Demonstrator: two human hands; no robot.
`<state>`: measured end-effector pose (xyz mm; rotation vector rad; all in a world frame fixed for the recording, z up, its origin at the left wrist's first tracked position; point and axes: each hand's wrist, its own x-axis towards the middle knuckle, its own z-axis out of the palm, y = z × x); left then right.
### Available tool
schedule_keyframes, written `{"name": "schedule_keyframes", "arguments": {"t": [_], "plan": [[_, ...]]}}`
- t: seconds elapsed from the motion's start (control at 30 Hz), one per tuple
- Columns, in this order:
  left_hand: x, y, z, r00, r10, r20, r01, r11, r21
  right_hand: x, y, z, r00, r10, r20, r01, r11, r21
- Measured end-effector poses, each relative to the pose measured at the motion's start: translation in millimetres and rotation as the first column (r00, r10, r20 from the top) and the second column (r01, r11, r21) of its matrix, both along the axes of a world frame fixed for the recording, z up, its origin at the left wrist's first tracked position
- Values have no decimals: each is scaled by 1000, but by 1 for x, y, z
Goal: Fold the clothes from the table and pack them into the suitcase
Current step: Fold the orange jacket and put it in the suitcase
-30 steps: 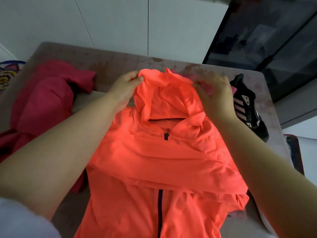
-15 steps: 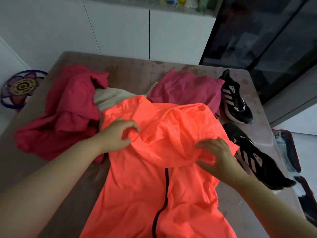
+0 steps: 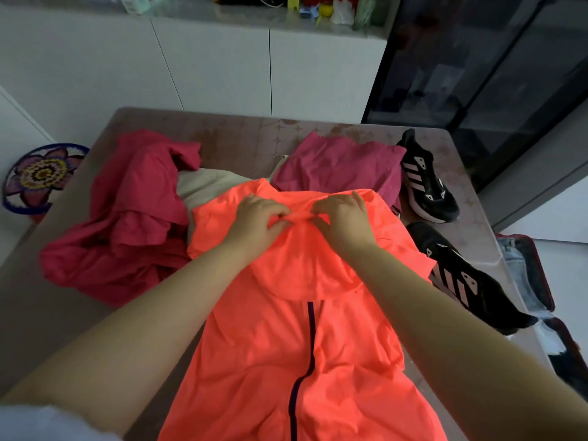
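**Both grips pinch the orange jacket near its top**

The orange jacket (image 3: 296, 329) lies on the tabletop (image 3: 241, 128) in front of me, front side up, and its dark zipper (image 3: 310, 332) runs down the middle towards me. The hood (image 3: 305, 265) lies turned down over the chest and covers the top end of the zipper.

My left grip (image 3: 257, 218) and my right grip (image 3: 343, 218) are close together at the far part of the jacket. In both the fingers are curled, and each one pinches a small ridge of the orange cloth that stands up between them. The fingertips of the two grips almost meet.

To the left of the jacket a red garment (image 3: 127, 218) lies in a loose heap, touching it. A beige garment (image 3: 203, 186) shows between these two. Behind the jacket lies a magenta garment (image 3: 337, 167), flat.

On the right side of the tabletop there are two black shoes with stripes: the far shoe (image 3: 426, 183) just beside the magenta garment, the near shoe (image 3: 467, 278) just beside the edge of the jacket.

The suitcase (image 3: 534, 272) stands open lower down, past the right edge of the tabletop, with some pale cloth inside.
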<state>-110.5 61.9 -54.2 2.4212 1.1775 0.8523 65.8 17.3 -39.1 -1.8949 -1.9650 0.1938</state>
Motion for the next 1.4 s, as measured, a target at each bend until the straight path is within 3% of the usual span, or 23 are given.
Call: {"name": "schedule_keyframes", "arguments": {"t": [0.07, 0.13, 0.3, 0.4, 0.5, 0.6, 0.77, 0.87, 0.93, 1.0, 1.07, 1.1, 1.13, 1.23, 1.3, 1.4], "plan": [[1, 6, 24, 979, 13, 204, 3, 997, -77, 7, 8, 24, 992, -46, -121, 56, 995, 84], [7, 22, 49, 950, 52, 307, -17, 993, -117, 13, 21, 55, 986, -46, -163, 68, 989, 134], [15, 52, 101, 890, 38, 454, 0, 997, -83, 14, 40, 125, 965, 82, -249, 8, 940, 340], [8, 38, 95, 882, -33, 470, 82, 993, -85, 10, 17, 124, 963, 157, -217, -55, 910, 411], [-7, 3, 56, 931, -101, 350, 182, 962, -205, 6, -30, 70, 974, 225, -42, -188, 893, 410], [-29, -34, 10, 967, -234, 99, 252, 931, -265, 4, -81, 6, 934, 354, 40, -352, 900, 258], [-57, -73, -31, 837, -469, -283, 368, 864, -343, -9, -135, -45, 866, 474, 160, -484, 874, 30], [-59, -79, -32, 845, -429, -319, 415, 902, -114, -13, -138, -43, 931, 336, 142, -339, 941, 1], [-52, -79, -31, 860, -339, -381, 372, 928, 14, -16, -134, -39, 959, 226, 172, -203, 969, -142], [-41, -83, -33, 795, -247, -554, 258, 964, -59, -15, -132, -42, 959, 196, 202, -121, 934, -335], [-35, -86, -38, 670, -229, -706, 131, 973, -192, -10, -135, -50, 943, 229, 242, -90, 874, -477], [-34, -85, -41, 642, -247, -726, 123, 968, -221, -6, -136, -52, 933, 250, 258, -89, 857, -508], [-37, -82, -43, 670, -260, -695, 145, 965, -221, -3, -136, -51, 936, 253, 245, -96, 852, -514], [-46, -64, -34, 823, -200, -532, 219, 975, -28, 11, -130, -39, 969, 188, 160, -110, 909, -403], [-51, -46, -25, 871, -124, -475, 155, 988, 26, 22, -118, -30, 986, 112, 122, -68, 945, -319], [-50, -15, -9, 899, -12, -439, -4, 999, -34, 36, -92, -17, 997, 6, 83, 14, 972, -234]]}}
